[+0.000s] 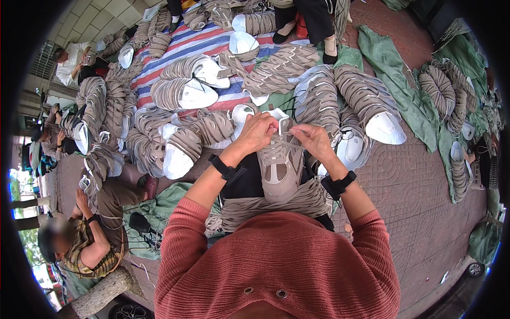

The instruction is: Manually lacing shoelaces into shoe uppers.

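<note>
A beige and grey shoe upper (277, 183) lies across my lap, toe toward me, with laces crossing its front. My left hand (257, 132) is closed beside the upper's tongue (285, 125); what its fingers grip is partly hidden. On the other side of the tongue, my right hand (314, 141) pinches a thin beige shoelace (289, 142) between thumb and forefinger. Below the toe, a thick bundle of beige laces (273, 211) lies over my lap.
Nested stacks of shoe uppers (366, 101) surround me on a striped sheet (180, 45) and green sacking (393, 80). At the left sits a co-worker (87, 244), hands together over laces. Another person's legs (313, 24) stand ahead. Red-brown paving (404, 186) lies to the right.
</note>
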`<state>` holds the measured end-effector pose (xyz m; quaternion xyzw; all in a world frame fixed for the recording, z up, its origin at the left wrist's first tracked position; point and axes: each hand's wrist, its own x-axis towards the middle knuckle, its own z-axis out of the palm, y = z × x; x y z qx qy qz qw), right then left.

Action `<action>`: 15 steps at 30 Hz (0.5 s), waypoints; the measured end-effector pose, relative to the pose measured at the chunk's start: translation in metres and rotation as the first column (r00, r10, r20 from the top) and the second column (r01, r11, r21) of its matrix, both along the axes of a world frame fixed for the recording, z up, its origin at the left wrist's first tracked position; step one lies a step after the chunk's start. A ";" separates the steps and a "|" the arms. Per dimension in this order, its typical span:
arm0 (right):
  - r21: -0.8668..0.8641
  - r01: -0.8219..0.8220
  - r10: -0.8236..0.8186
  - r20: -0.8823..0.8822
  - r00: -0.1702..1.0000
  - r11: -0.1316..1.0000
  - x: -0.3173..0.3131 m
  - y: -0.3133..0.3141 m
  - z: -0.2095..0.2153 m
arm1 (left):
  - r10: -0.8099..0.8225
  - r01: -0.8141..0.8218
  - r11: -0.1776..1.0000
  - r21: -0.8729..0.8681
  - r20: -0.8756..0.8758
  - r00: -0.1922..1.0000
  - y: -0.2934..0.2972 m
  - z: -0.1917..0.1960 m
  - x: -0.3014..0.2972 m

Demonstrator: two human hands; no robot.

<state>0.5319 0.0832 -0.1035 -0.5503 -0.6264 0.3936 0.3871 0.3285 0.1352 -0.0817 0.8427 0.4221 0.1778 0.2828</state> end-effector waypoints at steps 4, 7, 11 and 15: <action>0.013 -0.011 0.012 -0.061 0.998 1.000 -0.004 -0.001 0.002 | -0.024 0.031 0.998 0.058 -0.123 0.992 0.000 0.006 0.008; 0.025 -0.010 0.010 0.012 1.000 1.000 -0.006 -0.002 0.011 | -0.027 0.044 0.994 0.099 -0.160 0.987 0.001 0.006 0.008; 0.061 -0.017 0.017 0.001 1.000 0.998 -0.009 -0.001 0.010 | -0.031 0.047 0.994 0.104 -0.151 0.988 0.001 0.007 0.007; 0.051 -0.032 0.030 0.038 0.999 0.998 -0.010 0.000 0.009 | -0.073 0.086 0.989 0.121 -0.112 0.991 0.000 0.009 0.006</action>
